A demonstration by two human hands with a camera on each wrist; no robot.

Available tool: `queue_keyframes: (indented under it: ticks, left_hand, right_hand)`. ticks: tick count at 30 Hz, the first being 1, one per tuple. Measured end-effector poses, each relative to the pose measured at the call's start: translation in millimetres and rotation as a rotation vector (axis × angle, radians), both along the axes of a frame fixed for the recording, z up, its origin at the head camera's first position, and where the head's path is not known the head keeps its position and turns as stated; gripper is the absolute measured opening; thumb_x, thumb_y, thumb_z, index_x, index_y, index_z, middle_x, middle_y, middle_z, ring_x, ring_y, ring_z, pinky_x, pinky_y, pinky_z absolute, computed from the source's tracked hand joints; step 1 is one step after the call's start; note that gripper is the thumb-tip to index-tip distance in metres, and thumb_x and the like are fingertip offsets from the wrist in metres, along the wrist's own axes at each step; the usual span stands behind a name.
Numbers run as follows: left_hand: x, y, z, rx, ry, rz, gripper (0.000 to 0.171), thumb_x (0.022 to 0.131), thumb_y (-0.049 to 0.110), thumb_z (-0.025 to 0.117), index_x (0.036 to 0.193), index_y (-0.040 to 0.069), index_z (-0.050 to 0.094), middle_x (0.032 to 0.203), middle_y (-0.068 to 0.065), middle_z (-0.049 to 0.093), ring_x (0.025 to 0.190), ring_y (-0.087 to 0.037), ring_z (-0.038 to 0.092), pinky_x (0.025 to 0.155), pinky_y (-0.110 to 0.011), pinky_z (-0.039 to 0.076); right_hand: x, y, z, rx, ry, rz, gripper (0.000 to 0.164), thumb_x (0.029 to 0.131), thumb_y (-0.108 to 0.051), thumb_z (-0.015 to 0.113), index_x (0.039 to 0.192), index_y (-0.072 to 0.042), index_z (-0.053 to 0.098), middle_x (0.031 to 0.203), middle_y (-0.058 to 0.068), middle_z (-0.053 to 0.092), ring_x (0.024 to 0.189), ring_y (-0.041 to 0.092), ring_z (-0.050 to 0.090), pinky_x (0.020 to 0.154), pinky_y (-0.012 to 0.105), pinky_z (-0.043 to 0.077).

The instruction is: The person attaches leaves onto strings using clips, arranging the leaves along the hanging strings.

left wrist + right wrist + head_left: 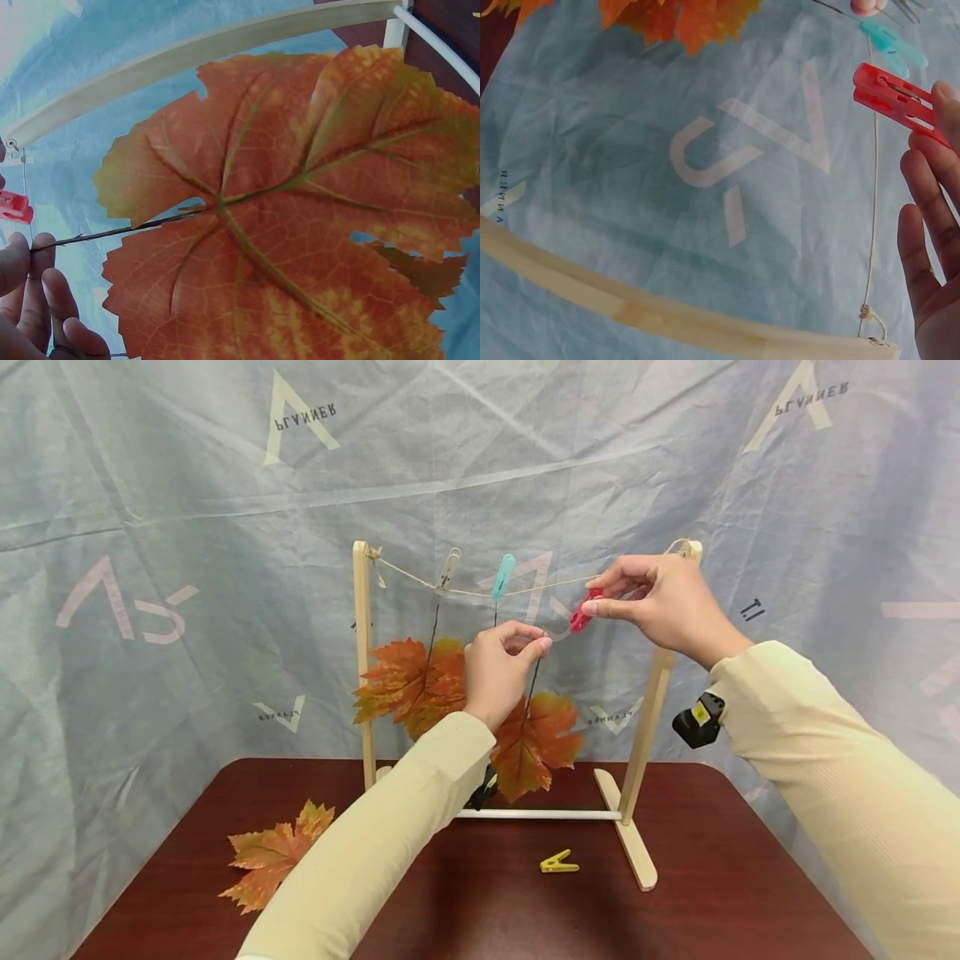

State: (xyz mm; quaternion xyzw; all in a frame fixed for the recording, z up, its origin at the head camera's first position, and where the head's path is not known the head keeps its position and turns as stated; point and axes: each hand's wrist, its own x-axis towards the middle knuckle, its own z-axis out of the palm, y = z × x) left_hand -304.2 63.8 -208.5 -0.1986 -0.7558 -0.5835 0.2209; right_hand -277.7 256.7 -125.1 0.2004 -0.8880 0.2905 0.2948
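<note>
My left hand (501,668) pinches the dark stem of an orange artificial maple leaf (534,745), which hangs below the fingers. In the left wrist view that leaf (300,195) fills most of the picture, its stem tip between thumb and fingers. My right hand (652,602) holds a red clothespin (587,610) by its handle end, near the string (551,587) and above the left fingertips. The right wrist view shows the red clothespin (896,101) with its nose closed. A clear clothespin (449,568) and a blue clothespin (503,577) are clipped on the string, with leaf stems hanging beneath them.
The string spans two wooden posts (647,735) joined by a white rod (540,815) on the dark red table (705,860). A yellow clothespin (558,862) lies in front of the rod. Another orange leaf (273,860) lies at the left, partly behind my left sleeve.
</note>
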Motion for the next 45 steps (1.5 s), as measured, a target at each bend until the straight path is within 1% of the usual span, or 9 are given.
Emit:
queue_keyframes:
  ticks: [10,12,14,17,19,21,27,34,45]
  left_hand:
    - [-5.5,16,13.8,-0.014,-0.026,0.088,0.017,0.093,0.029,0.076,0.101,0.014,0.08,0.084,0.001,0.077,0.076,-0.014,0.067,0.065,-0.027,0.049]
    - [-6.2,19,16.6,-0.015,-0.03,0.107,0.018,0.093,0.03,0.076,0.102,0.015,0.081,0.084,0.001,0.077,0.076,-0.014,0.067,0.065,-0.028,0.049]
    - [-7.3,22,19.0,-0.014,-0.041,0.128,0.019,0.093,0.032,0.076,0.103,0.016,0.081,0.084,0.002,0.077,0.075,-0.013,0.067,0.066,-0.028,0.05]
    - [-10.9,27,21.9,0.003,-0.064,0.155,0.019,0.093,0.033,0.076,0.102,0.018,0.082,0.084,0.004,0.077,0.075,-0.012,0.067,0.066,-0.028,0.05]
    - [-14.0,29,23.2,0.025,-0.075,0.167,0.018,0.092,0.033,0.077,0.101,0.018,0.082,0.083,0.004,0.077,0.075,-0.011,0.067,0.066,-0.028,0.05]
    - [-17.3,31,24.0,0.049,-0.078,0.168,0.018,0.092,0.032,0.078,0.101,0.018,0.083,0.082,0.004,0.076,0.073,-0.011,0.067,0.065,-0.027,0.05]
    - [-23.1,33,28.2,0.088,-0.104,0.168,0.016,0.092,0.03,0.078,0.101,0.018,0.083,0.08,0.005,0.075,0.068,-0.009,0.064,0.058,-0.026,0.048]
    - [-28.1,40,30.7,0.066,-0.165,0.214,0.016,0.092,0.032,0.077,0.101,0.02,0.083,0.079,0.008,0.075,0.069,-0.009,0.065,0.061,-0.029,0.049]
    - [-33.3,47,36.6,0.098,-0.22,0.23,0.016,0.093,0.032,0.076,0.101,0.02,0.083,0.085,0.007,0.077,0.072,-0.01,0.067,0.06,-0.03,0.05]
  right_hand:
    - [-7.9,-5,13.3,-0.05,0.012,-0.027,0.021,0.087,-0.021,0.085,0.103,-0.009,0.079,0.089,-0.005,0.076,0.075,0.001,0.066,0.071,0.018,0.049]
    - [-8.4,-5,15.7,-0.066,0.012,-0.028,0.023,0.086,-0.021,0.085,0.104,-0.008,0.079,0.087,-0.008,0.076,0.073,-0.002,0.066,0.086,0.019,0.044]
    - [-8.8,-6,17.8,-0.074,0.012,-0.039,0.024,0.086,-0.022,0.085,0.104,-0.008,0.079,0.086,-0.011,0.076,0.072,-0.005,0.066,0.086,0.023,0.043]
    - [-9.9,-6,19.9,-0.074,0.017,-0.057,0.024,0.086,-0.023,0.085,0.105,-0.009,0.079,0.087,-0.011,0.076,0.071,-0.006,0.066,0.083,0.021,0.043]
    - [-11.2,-7,20.6,-0.071,0.019,-0.076,0.024,0.086,-0.024,0.085,0.105,-0.01,0.079,0.087,-0.012,0.076,0.072,-0.006,0.066,0.067,0.021,0.046]
    - [-12.4,-7,21.3,-0.073,0.021,-0.086,0.024,0.086,-0.025,0.085,0.104,-0.01,0.079,0.086,-0.012,0.076,0.072,-0.006,0.065,0.066,0.019,0.047]
    - [-17.2,-9,24.4,-0.085,0.013,-0.1,0.029,0.086,-0.028,0.085,0.107,-0.01,0.079,0.088,-0.011,0.076,0.073,-0.006,0.065,0.068,0.019,0.045]
    - [-25.2,-11,23.2,-0.107,0.005,-0.103,0.031,0.084,-0.029,0.087,0.106,-0.009,0.079,0.088,-0.008,0.077,0.071,-0.008,0.064,0.066,0.017,0.045]
    - [-31.8,-12,24.4,-0.132,-0.018,-0.111,0.031,0.085,-0.028,0.086,0.108,-0.008,0.079,0.086,-0.012,0.076,0.072,-0.007,0.064,0.067,0.018,0.044]
